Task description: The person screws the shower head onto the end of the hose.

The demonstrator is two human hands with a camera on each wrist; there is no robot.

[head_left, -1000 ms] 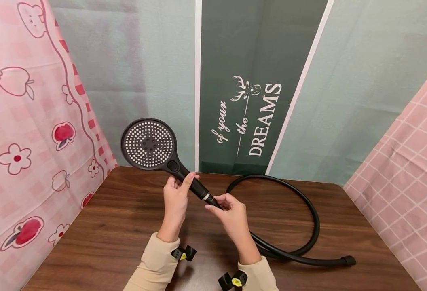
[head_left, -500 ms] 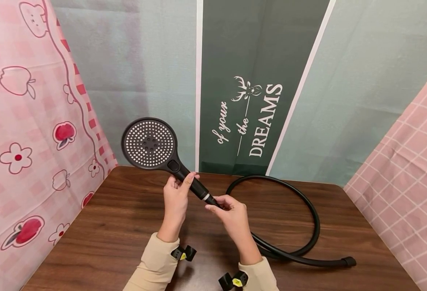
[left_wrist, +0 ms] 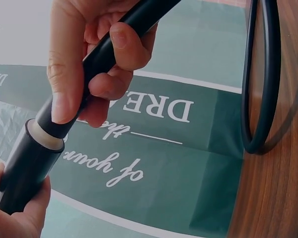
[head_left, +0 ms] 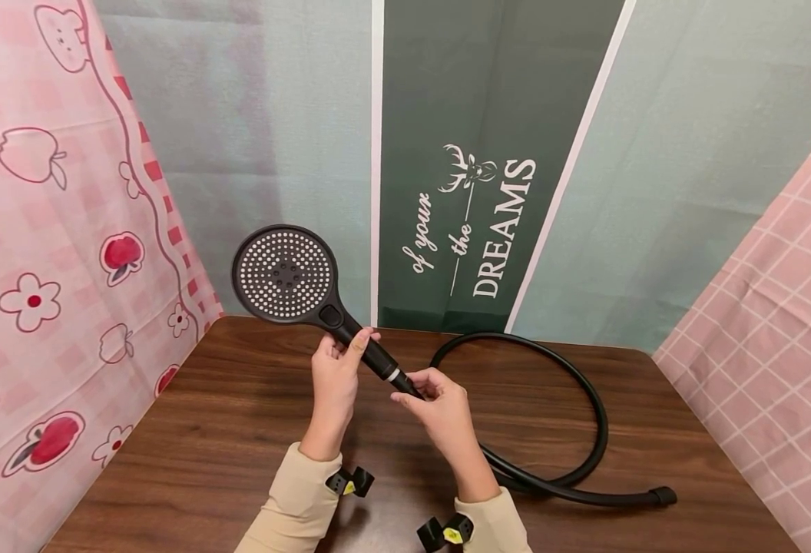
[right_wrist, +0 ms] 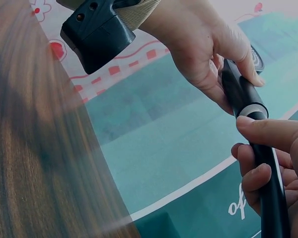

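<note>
**Shower head (head_left: 284, 273) held over bench (head_left: 191, 430)**

Beyond the shower head hangs lettered cloth (head_left: 447, 92) — right of it, the hose (head_left: 599, 415) loops. The left hand (head_left: 335, 372) grips the handle (head_left: 378, 358); the right hand (head_left: 440, 403) grips the hose's near end.

The shower head (head_left: 285, 274) and the fingers (head_left: 359, 345) gripping it have edged very slightly toward the looped hose (head_left: 602, 418).
</note>
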